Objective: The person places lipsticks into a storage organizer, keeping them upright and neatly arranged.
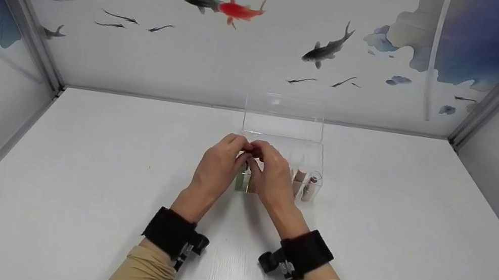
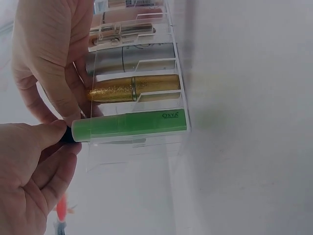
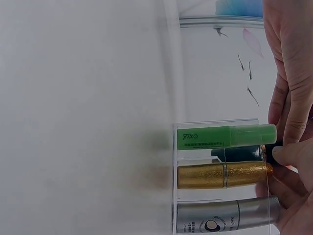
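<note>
A clear acrylic box holds several lipstick tubes in its slots. At its left end stands a green tube, then a gold tube and a silver tube. Behind the green and gold ones sits a dark tube, partly hidden. My left hand pinches the dark tube's black top between thumb and fingers. From the other side, my right hand also pinches it, its thumb against the black part. The fingertips of both hands meet over the box and hide most of that top.
The box's transparent lid stands raised at the back, near the rear wall. At the box's right end are a pinkish tube and a clear-capped tube. The white table extends around the box.
</note>
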Demonstrator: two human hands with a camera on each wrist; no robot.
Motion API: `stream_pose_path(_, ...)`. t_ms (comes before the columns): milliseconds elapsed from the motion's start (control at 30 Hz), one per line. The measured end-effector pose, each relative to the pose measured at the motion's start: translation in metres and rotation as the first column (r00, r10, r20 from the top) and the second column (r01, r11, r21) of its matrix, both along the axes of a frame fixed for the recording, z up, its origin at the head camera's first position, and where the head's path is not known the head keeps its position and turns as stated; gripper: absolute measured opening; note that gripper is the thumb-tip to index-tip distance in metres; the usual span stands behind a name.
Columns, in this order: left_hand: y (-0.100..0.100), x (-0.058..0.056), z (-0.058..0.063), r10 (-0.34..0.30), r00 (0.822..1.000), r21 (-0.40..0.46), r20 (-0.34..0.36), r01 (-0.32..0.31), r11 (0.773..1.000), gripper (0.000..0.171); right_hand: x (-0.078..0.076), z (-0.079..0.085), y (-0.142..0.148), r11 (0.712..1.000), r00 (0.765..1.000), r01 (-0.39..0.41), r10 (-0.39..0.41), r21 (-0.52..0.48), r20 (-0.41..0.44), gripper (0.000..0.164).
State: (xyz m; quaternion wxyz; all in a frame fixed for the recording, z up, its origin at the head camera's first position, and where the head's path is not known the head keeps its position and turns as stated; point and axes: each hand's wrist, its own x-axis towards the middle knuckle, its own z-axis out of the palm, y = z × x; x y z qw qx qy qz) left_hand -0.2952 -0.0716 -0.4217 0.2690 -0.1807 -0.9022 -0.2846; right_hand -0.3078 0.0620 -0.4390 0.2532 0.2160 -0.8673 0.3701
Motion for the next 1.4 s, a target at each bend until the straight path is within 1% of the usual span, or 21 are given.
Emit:
stream_pose_path(100,0.0000,-0.0006,-0.0014,-0.001,1.000,-0.008,-0.006,0.001,1.000,0.008,-0.0006,-0.0013,0.0006,1.000,1.000,-0.007,0.007,0.013,-0.028,0.024)
stream_pose_path(233,-0.0006,-0.0018,-0.0034,0.010,1.000,-0.021,-0.029,-0.011,1.000,0.008,-0.0008,-0.0019,0.0010,1.000,0.999,-0.023,0.024,0.001,-0.026,0.022)
stream_pose_path(367,-0.0012,-0.0028,-0.0043,0.037,0.997,-0.046,-0.063,-0.040,0.998,0.008,-0.0008,-0.0021,0.0011,0.999,0.999,-0.035,0.034,-0.006,-0.023,0.020)
stream_pose_path(567,-0.0010,-0.0036,-0.0053,0.092,0.991,-0.095,-0.099,-0.101,0.990,0.008,0.0002,-0.0019,0.0011,1.000,1.000,-0.011,0.011,0.006,-0.016,0.016)
stream_pose_path(667,-0.0007,-0.0040,-0.0056,0.106,0.987,-0.105,-0.117,-0.119,0.987,0.007,0.0003,-0.0016,0.0006,1.000,1.000,0.006,-0.005,0.018,-0.011,0.014)
stream_pose_path(767,-0.0005,-0.0038,-0.0053,0.110,0.986,-0.105,-0.123,-0.123,0.987,0.006,0.0003,-0.0015,0.0000,0.999,1.000,0.020,-0.020,0.031,-0.013,0.012)
stream_pose_path(900,-0.0001,-0.0032,-0.0040,0.114,0.988,-0.116,-0.100,-0.125,0.985,0.005,0.0005,-0.0012,-0.0003,0.999,1.000,0.025,-0.025,0.047,-0.014,0.011)
stream_pose_path(1133,0.0002,-0.0007,-0.0006,0.133,0.991,-0.147,0.007,-0.131,0.980,0.006,0.0004,0.0000,-0.0005,0.996,1.000,0.023,-0.025,0.085,0.018,0.010)
stream_pose_path(1400,0.0002,0.0011,0.0035,0.113,0.991,-0.154,0.067,-0.101,0.983,0.010,0.0003,0.0001,0.0006,0.997,0.999,0.012,-0.014,0.073,0.029,0.008)
